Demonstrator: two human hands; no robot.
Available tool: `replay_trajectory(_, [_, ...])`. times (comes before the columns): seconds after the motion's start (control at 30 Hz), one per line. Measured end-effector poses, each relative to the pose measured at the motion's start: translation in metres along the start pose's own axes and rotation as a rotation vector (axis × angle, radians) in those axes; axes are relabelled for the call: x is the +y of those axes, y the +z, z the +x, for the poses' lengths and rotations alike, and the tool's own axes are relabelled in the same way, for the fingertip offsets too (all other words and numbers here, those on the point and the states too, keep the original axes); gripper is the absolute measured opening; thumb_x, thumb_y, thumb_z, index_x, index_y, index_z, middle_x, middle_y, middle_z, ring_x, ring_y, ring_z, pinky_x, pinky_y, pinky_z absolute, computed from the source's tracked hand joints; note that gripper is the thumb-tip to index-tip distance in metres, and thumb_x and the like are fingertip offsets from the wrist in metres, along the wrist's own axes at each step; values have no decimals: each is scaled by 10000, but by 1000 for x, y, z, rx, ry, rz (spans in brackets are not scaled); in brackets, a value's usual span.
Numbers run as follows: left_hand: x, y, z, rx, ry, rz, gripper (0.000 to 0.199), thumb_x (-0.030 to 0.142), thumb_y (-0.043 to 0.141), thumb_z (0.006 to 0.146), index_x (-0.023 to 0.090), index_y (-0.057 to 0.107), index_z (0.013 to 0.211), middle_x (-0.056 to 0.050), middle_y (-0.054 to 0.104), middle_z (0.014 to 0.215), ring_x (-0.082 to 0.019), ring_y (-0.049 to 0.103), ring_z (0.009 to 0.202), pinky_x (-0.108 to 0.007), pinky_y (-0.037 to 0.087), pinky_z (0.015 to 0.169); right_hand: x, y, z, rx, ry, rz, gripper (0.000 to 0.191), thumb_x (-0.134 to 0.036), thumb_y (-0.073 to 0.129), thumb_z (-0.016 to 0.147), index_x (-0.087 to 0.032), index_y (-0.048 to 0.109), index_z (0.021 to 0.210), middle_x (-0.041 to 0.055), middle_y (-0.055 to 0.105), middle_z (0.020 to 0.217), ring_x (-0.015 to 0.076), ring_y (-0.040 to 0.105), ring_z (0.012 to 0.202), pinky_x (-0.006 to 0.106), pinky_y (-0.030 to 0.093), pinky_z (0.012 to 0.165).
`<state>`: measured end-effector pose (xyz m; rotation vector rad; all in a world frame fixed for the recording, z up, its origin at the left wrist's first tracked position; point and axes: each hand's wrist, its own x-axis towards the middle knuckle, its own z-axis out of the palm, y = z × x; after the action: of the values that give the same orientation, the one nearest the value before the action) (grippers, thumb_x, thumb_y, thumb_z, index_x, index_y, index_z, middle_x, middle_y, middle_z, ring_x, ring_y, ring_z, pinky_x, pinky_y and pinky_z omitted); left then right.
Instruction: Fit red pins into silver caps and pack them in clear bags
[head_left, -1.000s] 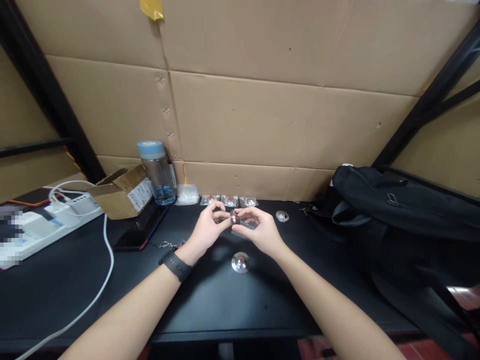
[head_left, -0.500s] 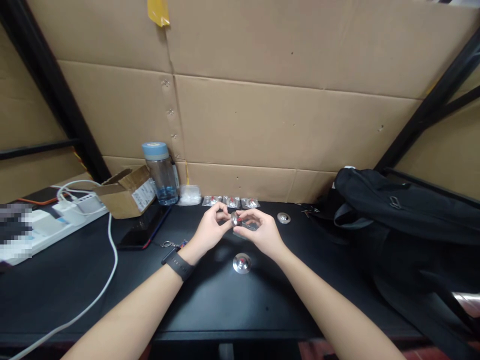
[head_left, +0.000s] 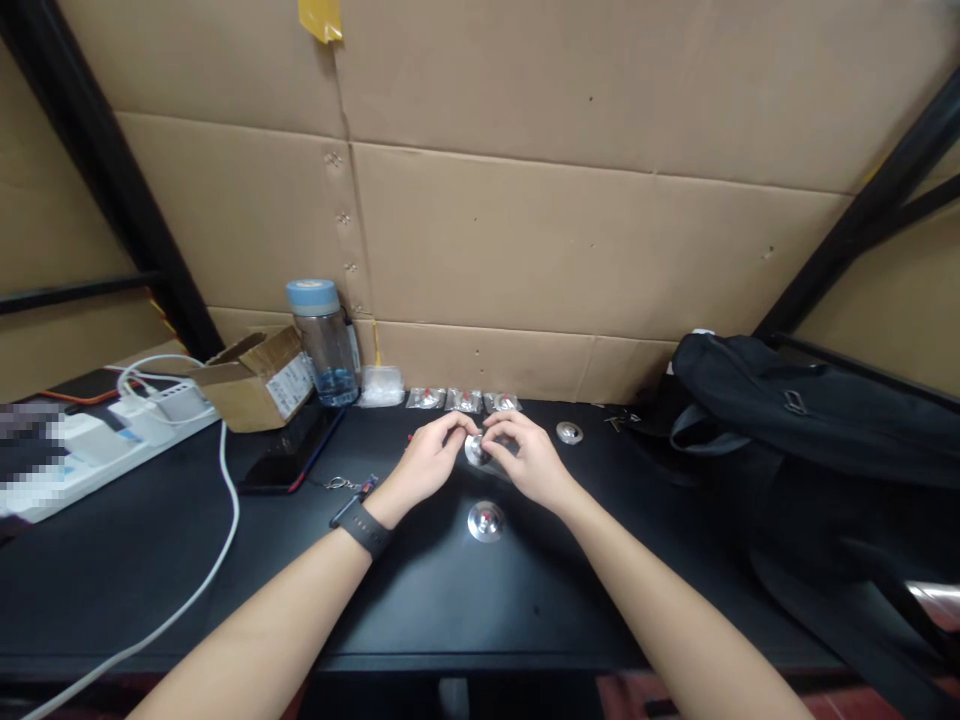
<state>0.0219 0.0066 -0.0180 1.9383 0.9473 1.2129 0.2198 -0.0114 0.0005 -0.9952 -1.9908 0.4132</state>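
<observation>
A person's two bare hands meet above a black desk point(head_left: 420, 610). The right hand point(head_left: 521, 455) pinches a small, shiny metal piece, the held disc point(head_left: 473, 452), between thumb and fingers. The left hand point(head_left: 433, 452), with a black watch point(head_left: 364, 526) at its wrist, curls its fingertips at the disc's edge; whether they grip it or only touch it, I cannot tell.

The landmark is the near disc point(head_left: 486, 521), silver with a red centre, lying on the desk. The held disc is just beyond it. Farther beyond are three clear packets point(head_left: 464, 401) in a row. Beyond it and to its right lies the far disc point(head_left: 569, 433). To its left is a keychain point(head_left: 351, 484); farther left and beyond, a phone point(head_left: 279, 462), an open box point(head_left: 253, 385) and a blue-lidded bottle point(head_left: 327, 355). Well to its right sits a black backpack point(head_left: 817, 420).
</observation>
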Motion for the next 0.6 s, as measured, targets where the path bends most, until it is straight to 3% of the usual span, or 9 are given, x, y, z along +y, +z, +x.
replay_trajectory(0.1, [3, -1, -1, -31, -5, 90, 267, 313, 458, 995, 206, 700, 963, -32, 720, 1002, -193, 659, 954, -298, 478, 894, 3, 0, 0, -33, -52, -59, 64, -180, 644, 903, -200, 691, 864, 81, 656, 1106, 221, 613, 1063, 385, 465, 968])
replay_trajectory(0.3, [7, 6, -6, -195, 74, 165, 222, 351, 594, 930, 228, 706, 1078, -56, 702, 1112, -218, 641, 1035, -315, 477, 946, -1, -12, 2, -52, -117, -131, 79, -162, 589, 934, -193, 650, 894, 81, 650, 1070, 213, 593, 1039, 362, 456, 948])
replay_trajectory(0.4, [10, 5, -6, -126, 86, 214, 227, 363, 545, 962, 212, 676, 1071, -62, 682, 1069, -205, 630, 993, -313, 476, 909, -4, -26, 2, -151, -84, -137, 83, -159, 578, 937, -187, 651, 908, 46, 682, 908, 167, 615, 826, 284, 475, 786])
replay_trajectory(0.5, [15, -1, -6, -82, 63, 324, 275, 387, 500, 985, 183, 654, 884, -31, 656, 855, -172, 600, 794, -282, 458, 757, -5, -40, 2, -274, -12, -111, 83, -164, 600, 920, -188, 666, 876, 12, 697, 787, 136, 615, 691, 242, 459, 691])
replay_trajectory(0.6, [20, -5, -9, -330, 106, 342, 281, 402, 584, 938, 175, 661, 792, -1, 646, 735, -140, 575, 674, -248, 425, 666, -4, -49, 0, -418, 45, -44, 86, -129, 627, 872, -189, 675, 911, 5, 722, 773, 135, 658, 688, 226, 477, 683])
